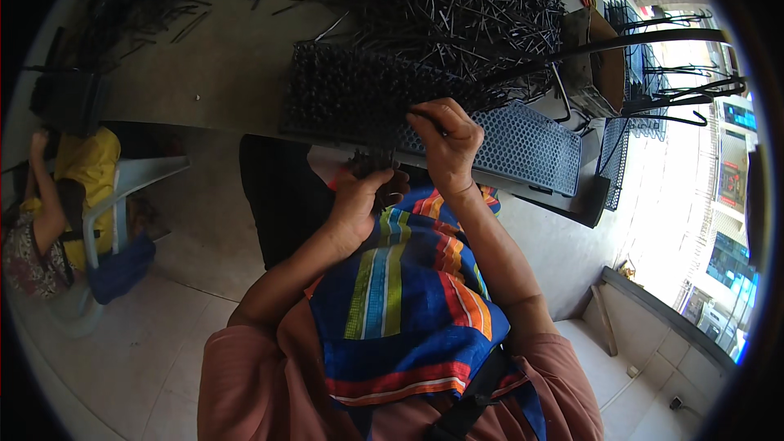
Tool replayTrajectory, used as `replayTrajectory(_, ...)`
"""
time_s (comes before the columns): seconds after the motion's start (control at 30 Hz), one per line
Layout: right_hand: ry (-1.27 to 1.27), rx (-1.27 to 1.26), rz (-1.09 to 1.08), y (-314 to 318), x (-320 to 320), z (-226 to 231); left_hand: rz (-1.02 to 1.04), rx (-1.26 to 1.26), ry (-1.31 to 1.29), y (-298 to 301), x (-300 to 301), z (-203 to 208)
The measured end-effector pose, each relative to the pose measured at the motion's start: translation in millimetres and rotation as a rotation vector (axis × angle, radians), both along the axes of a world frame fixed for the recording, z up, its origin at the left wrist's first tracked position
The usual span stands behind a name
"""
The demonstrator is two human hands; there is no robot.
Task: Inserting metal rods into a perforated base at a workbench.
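Note:
On the table edge in front of me lies a long perforated rack [529, 147]. Its right part shows rows of bare holes, while the left part is densely filled with short dark rods [347, 90] standing in it. My left hand [363, 196] is closed around a small bundle of dark rods [373, 163], just below the rack's near edge. Over the rack, where the filled part meets the bare holes, my right hand [449, 137] has thumb and fingers pinched together. Whatever is between those fingertips is too small to make out.
A big heap of loose dark rods [482, 8] covers the far side of the table [196, 73]. An open box [603, 61] stands right, near long hooked metal bars [678, 102] and wire racks. At far left, another person in yellow [94, 171] sits on a plastic chair [122, 196].

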State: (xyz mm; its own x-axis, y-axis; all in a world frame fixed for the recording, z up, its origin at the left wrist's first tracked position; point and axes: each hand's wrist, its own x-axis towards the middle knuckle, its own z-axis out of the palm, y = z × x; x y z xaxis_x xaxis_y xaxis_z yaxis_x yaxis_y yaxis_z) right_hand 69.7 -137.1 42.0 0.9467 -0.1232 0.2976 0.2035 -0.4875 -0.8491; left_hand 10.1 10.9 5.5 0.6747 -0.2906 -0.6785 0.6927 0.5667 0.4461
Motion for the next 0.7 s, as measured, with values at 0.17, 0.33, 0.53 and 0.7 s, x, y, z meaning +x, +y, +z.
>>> replayTrajectory(0.17, -0.01, -0.15, 0.045, 3.9, -2.9, -8.6, 0.027, 0.0, -0.037, 0.8, -3.0, -6.5)
replayTrajectory(0.33, 0.014, -0.2, 0.007, 8.8, -6.4, -7.1, 0.011, -0.009, -0.017, 1.6, -1.4, -2.7)
replayTrajectory(0.53, -0.053, -0.235, 0.043, 3.3, -2.4, -12.7, 0.027, -0.03, 0.0, 0.4, -2.0, -4.3)
replayTrajectory(0.7, 0.011, -0.286, 0.024, -0.1, -11.4, -10.2, 0.051, -0.057, -0.018, -2.1, -3.5, -0.3)
